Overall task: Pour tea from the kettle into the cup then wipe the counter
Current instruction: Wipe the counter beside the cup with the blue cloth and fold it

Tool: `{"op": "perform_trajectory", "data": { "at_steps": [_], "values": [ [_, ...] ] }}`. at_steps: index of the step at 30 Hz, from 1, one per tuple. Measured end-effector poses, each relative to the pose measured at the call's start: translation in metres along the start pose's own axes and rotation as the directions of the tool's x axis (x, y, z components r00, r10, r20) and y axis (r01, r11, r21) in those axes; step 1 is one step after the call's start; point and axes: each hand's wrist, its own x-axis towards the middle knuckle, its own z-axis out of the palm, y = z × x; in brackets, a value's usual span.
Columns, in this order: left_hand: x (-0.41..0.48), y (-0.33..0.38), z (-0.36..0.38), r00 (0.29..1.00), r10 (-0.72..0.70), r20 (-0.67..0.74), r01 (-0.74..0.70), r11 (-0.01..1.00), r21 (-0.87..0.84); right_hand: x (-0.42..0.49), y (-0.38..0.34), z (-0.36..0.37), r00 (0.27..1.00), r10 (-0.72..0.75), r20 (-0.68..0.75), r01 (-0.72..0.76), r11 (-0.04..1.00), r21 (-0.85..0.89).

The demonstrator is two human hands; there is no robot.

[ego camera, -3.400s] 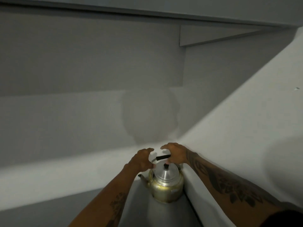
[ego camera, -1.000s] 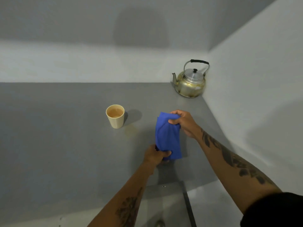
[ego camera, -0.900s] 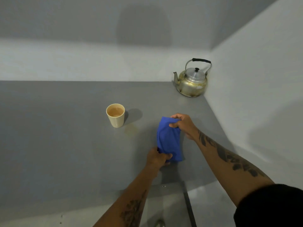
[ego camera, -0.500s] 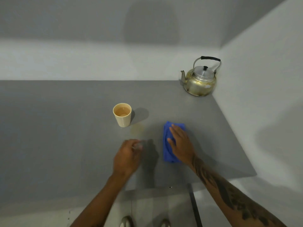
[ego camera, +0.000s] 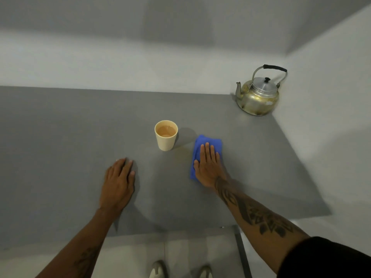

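Right hand lay flat, fingers spread, pressing the blue cloth on the grey counter; left hand rested open-palmed, holding nothing. Cup of tea stood left of the cloth; kettle in the far right corner

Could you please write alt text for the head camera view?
A right hand presses a blue cloth flat on a grey counter beside a cup of tea; the left hand rests flat, a kettle behind.
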Motion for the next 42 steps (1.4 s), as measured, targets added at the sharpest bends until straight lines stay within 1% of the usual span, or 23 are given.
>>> {"op": "perform_trajectory", "data": {
  "at_steps": [2,5,7,9,10,11,13,14,16,18,22,25,29,33,36,39,42],
  "values": [
    [-0.001,-0.001,0.0,1.0,0.004,-0.002,-0.004,1.0,-0.007,0.002,-0.019,0.006,0.994,-0.099,0.042,0.1,0.994,-0.033],
    [0.001,-0.003,-0.001,1.0,0.002,0.011,-0.001,1.0,-0.007,-0.012,-0.036,0.013,0.97,-0.238,0.054,0.241,0.969,-0.05],
    [0.0,-0.004,-0.001,1.0,0.005,0.014,-0.005,1.0,-0.003,-0.034,-0.03,0.017,0.938,-0.344,0.032,0.345,0.935,-0.075],
    [-0.001,-0.004,-0.002,1.0,0.011,0.015,-0.011,1.0,0.001,-0.051,-0.013,0.016,0.908,-0.419,0.007,0.416,0.9,-0.126],
    [-0.001,-0.003,-0.002,1.0,0.014,0.017,-0.015,1.0,0.002,-0.05,-0.004,0.014,0.908,-0.419,-0.003,0.414,0.898,-0.148],
    [-0.001,-0.002,-0.002,1.0,0.014,0.022,-0.014,1.0,0.004,-0.044,0.002,0.011,0.925,-0.381,0.001,0.377,0.913,-0.157],
    [-0.001,-0.003,-0.001,0.999,0.013,0.029,-0.013,1.0,0.001,-0.018,0.0,0.002,0.972,-0.235,0.024,0.236,0.965,-0.115],
    [0.0,-0.004,0.0,0.999,0.012,0.029,-0.012,1.0,-0.002,-0.004,-0.005,-0.002,0.982,-0.179,0.056,0.184,0.979,-0.092],
    [0.001,-0.005,-0.001,0.999,0.008,0.034,-0.008,1.0,-0.001,0.016,-0.019,-0.005,0.983,-0.142,0.12,0.153,0.985,-0.083],
    [0.001,-0.005,-0.001,0.999,0.012,0.033,-0.012,1.0,0.006,0.02,-0.028,-0.004,0.979,-0.164,0.121,0.176,0.98,-0.096],
    [0.002,-0.003,0.0,1.0,-0.001,0.031,0.002,1.0,-0.007,-0.011,-0.035,0.008,0.948,-0.308,0.081,0.314,0.946,-0.078],
    [0.0,-0.003,-0.001,0.999,-0.019,0.044,0.019,1.0,-0.012,-0.039,-0.055,0.017,0.913,-0.409,0.011,0.408,0.91,-0.076],
    [0.0,0.0,-0.002,0.997,-0.055,0.05,0.055,0.998,0.012,-0.042,-0.093,0.025,0.871,-0.491,0.022,0.491,0.868,-0.079],
    [-0.001,-0.002,-0.001,0.998,-0.041,0.049,0.039,0.998,0.042,-0.031,-0.119,0.026,0.878,-0.478,0.016,0.478,0.876,-0.062],
    [-0.002,-0.003,-0.001,0.999,-0.023,0.042,0.022,0.999,0.044,-0.039,-0.101,0.023,0.903,-0.43,0.021,0.431,0.901,-0.047],
    [-0.001,-0.001,-0.002,0.998,-0.031,0.052,0.03,0.999,0.033,-0.045,-0.072,0.021,0.955,-0.293,0.035,0.294,0.956,-0.013],
    [-0.002,0.0,-0.002,0.996,-0.041,0.073,0.039,0.999,0.02,-0.042,-0.08,0.02,0.991,-0.135,0.014,0.135,0.991,-0.01]
  ]
}}
